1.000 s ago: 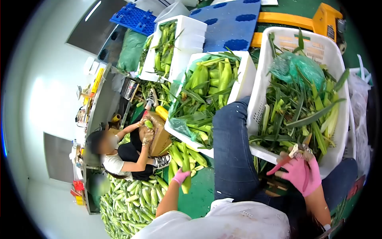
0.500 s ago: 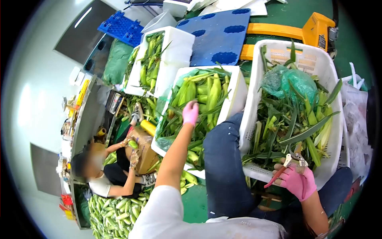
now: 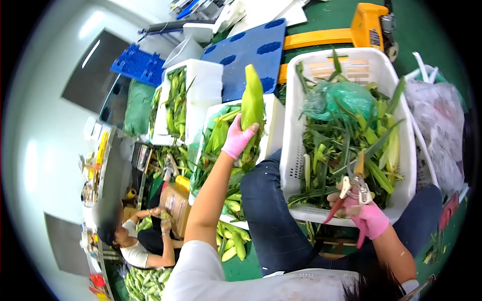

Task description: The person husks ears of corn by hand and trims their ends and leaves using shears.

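An ear of corn in its green husk [image 3: 252, 98] stands upright in my left hand [image 3: 240, 136], which wears a pink fingerless glove and grips the lower end. Beneath it is a white foam box [image 3: 273, 118] of unhusked corn. My right hand [image 3: 369, 216], gloved the same way, is closed round red-handled pruning shears [image 3: 346, 194] with the blades pointing up. These shears are over the near end of a white plastic crate [image 3: 297, 150], which holds husk leaves, stalks and a crumpled green plastic bag [image 3: 341, 100].
Another foam box of corn [image 3: 205, 100] stands at the back left. A co-worker [image 3: 150, 246] sits at the left beside a cardboard box [image 3: 175, 208] and a pile of trimmed corn [image 3: 145, 283]. Behind are a blue pallet [image 3: 241, 62] and a yellow pallet jack [image 3: 321, 37].
My left hand has come up out of the foam box with an ear of corn. My right hand still holds the shears, with blades now turned more upward. The camera view has shifted.
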`<state>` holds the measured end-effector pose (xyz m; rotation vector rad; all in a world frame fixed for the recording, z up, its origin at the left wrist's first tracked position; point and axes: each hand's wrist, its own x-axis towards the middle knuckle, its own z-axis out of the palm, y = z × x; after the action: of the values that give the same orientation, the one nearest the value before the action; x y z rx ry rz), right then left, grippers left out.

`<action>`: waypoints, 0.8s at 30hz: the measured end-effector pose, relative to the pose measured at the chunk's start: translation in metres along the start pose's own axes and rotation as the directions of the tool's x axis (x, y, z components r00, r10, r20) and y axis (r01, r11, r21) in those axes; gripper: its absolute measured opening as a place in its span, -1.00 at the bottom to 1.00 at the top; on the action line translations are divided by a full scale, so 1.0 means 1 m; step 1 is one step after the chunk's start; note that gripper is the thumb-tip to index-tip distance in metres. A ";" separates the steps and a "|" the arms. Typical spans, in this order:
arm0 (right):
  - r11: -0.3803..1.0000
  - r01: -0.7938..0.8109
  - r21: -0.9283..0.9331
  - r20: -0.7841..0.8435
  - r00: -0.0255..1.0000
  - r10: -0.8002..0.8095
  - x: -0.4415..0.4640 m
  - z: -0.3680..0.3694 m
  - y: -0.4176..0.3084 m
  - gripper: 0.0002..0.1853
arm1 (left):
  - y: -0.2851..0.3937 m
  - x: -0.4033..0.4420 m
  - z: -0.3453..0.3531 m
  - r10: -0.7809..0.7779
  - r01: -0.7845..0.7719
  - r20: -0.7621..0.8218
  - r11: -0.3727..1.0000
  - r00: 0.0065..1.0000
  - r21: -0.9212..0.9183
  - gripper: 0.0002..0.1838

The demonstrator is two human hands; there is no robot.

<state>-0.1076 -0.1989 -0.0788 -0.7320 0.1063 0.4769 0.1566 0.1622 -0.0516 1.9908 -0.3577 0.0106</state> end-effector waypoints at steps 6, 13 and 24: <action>0.663 0.165 -0.730 -0.154 0.906 -0.394 -0.016 -0.011 -0.015 -0.14 | 0.136 -0.038 0.110 0.065 -0.234 0.357 0.860 0.932 0.454 -0.35; 0.229 0.113 -0.967 -0.060 0.770 -0.636 -0.021 -0.041 -0.039 -0.05 | 0.158 -0.097 0.177 0.082 -0.347 0.484 0.801 0.871 0.489 -0.30; 0.483 0.012 -0.875 -0.221 0.879 -0.422 -0.014 -0.030 -0.028 -0.47 | 0.145 -0.053 0.134 -0.242 0.242 0.819 0.962 0.521 0.130 -0.10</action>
<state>-0.1053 -0.2418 -0.0803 -1.8435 0.1679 0.0614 0.0487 0.0001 0.0091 1.9040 -0.6702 -1.1708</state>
